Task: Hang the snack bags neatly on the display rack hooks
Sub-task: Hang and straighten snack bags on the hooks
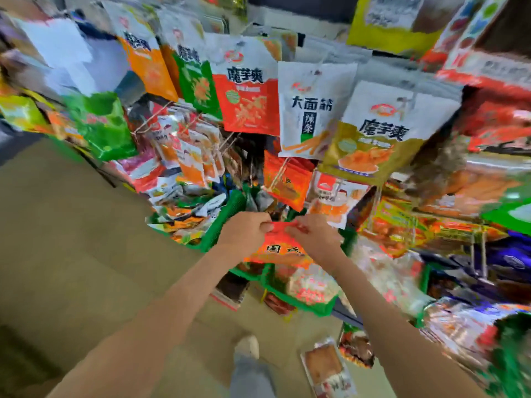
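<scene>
Both my hands hold one red-orange snack bag (280, 248) in front of the display rack. My left hand (244, 234) pinches the bag's top left corner. My right hand (314, 235) grips its top right edge. Just above them another red bag (286, 182) hangs on a wire hook (280, 169). Higher on the rack hang a white-and-red bag (248, 93), a white bag with black characters (311, 110) and a white-and-olive bag (373, 133). The view is blurred.
Green baskets (227, 222) of loose snack packs stand low on the rack. More packs (327, 366) lie on the tan floor by my shoe (248, 346). Crowded shelves (465, 231) fill the right side. Open floor (86, 239) lies to the left.
</scene>
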`<action>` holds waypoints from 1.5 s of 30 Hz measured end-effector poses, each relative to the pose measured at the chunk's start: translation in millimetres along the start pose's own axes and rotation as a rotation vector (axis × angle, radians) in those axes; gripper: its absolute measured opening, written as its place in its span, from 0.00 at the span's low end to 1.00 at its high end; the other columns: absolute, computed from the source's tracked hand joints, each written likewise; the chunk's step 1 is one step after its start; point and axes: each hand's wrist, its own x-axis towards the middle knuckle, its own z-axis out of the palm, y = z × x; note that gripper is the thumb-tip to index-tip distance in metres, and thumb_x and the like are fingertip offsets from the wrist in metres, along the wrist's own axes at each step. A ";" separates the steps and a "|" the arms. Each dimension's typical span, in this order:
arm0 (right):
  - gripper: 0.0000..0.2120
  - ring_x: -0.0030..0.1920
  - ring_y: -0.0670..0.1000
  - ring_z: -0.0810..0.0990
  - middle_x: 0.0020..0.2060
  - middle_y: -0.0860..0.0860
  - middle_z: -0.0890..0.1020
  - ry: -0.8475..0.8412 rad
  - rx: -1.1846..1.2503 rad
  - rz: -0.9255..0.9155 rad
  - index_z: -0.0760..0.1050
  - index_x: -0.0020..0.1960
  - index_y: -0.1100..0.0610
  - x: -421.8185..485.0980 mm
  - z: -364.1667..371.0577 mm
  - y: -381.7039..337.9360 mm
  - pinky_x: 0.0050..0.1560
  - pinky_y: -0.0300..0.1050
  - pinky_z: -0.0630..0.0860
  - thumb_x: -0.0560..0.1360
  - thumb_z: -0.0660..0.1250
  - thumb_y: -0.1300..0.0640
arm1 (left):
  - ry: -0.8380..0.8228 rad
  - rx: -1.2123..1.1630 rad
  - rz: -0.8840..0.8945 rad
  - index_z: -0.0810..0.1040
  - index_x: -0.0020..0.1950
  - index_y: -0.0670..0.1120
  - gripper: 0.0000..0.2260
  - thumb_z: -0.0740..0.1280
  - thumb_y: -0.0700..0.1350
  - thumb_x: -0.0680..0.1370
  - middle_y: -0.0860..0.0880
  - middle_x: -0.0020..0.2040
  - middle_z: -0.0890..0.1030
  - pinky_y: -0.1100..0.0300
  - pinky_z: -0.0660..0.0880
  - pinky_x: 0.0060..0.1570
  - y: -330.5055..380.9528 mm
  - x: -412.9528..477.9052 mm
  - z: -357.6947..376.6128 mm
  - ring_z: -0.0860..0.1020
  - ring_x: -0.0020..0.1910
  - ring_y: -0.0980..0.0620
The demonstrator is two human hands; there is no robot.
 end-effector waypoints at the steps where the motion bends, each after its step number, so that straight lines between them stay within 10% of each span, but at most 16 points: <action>1: 0.07 0.37 0.51 0.73 0.31 0.51 0.76 0.002 0.014 0.012 0.80 0.41 0.60 15.0 11.5 -5.8 0.37 0.41 0.62 0.74 0.67 0.58 | -0.004 0.015 -0.002 0.78 0.46 0.49 0.08 0.61 0.49 0.80 0.51 0.31 0.74 0.59 0.62 0.27 -14.3 12.8 -4.8 0.73 0.32 0.50; 14: 0.09 0.29 0.54 0.72 0.31 0.58 0.80 0.085 0.247 0.244 0.81 0.39 0.57 148.3 105.7 40.3 0.32 0.45 0.65 0.75 0.67 0.55 | -0.040 0.173 0.031 0.79 0.53 0.48 0.11 0.60 0.50 0.80 0.47 0.41 0.83 0.51 0.75 0.48 -122.8 157.5 51.6 0.79 0.42 0.47; 19: 0.13 0.24 0.48 0.61 0.22 0.49 0.67 0.186 0.256 0.204 0.74 0.30 0.54 180.1 115.0 56.6 0.25 0.36 0.57 0.73 0.69 0.57 | 0.040 0.156 0.038 0.80 0.54 0.49 0.11 0.59 0.49 0.81 0.50 0.37 0.80 0.58 0.67 0.39 -129.3 190.6 59.9 0.75 0.37 0.49; 26: 0.04 0.50 0.54 0.72 0.40 0.43 0.77 0.388 0.211 0.126 0.82 0.45 0.54 183.7 110.0 71.9 0.54 0.50 0.67 0.72 0.69 0.59 | 0.097 0.109 0.121 0.81 0.49 0.50 0.10 0.61 0.50 0.79 0.48 0.36 0.81 0.52 0.67 0.51 -116.4 208.1 59.3 0.77 0.42 0.46; 32: 0.06 0.51 0.53 0.66 0.41 0.45 0.74 0.322 0.163 0.150 0.82 0.49 0.56 187.7 100.2 67.0 0.48 0.40 0.58 0.74 0.67 0.60 | 0.111 0.111 0.133 0.80 0.47 0.49 0.09 0.60 0.49 0.80 0.50 0.32 0.75 0.52 0.67 0.53 -118.0 219.7 57.8 0.72 0.37 0.47; 39: 0.05 0.48 0.23 0.64 0.38 0.35 0.70 0.403 0.149 -0.029 0.79 0.42 0.62 191.1 115.5 66.7 0.51 0.52 0.65 0.70 0.67 0.70 | 0.177 0.051 0.224 0.82 0.46 0.48 0.09 0.64 0.49 0.78 0.53 0.29 0.73 0.52 0.67 0.50 -137.9 229.1 66.2 0.67 0.34 0.51; 45: 0.07 0.45 0.51 0.69 0.37 0.40 0.74 0.438 0.165 -0.013 0.81 0.44 0.52 186.8 114.9 79.6 0.50 0.33 0.61 0.72 0.68 0.62 | 0.224 0.013 0.357 0.82 0.42 0.47 0.09 0.65 0.50 0.75 0.50 0.32 0.81 0.51 0.68 0.47 -141.5 225.9 69.6 0.75 0.36 0.45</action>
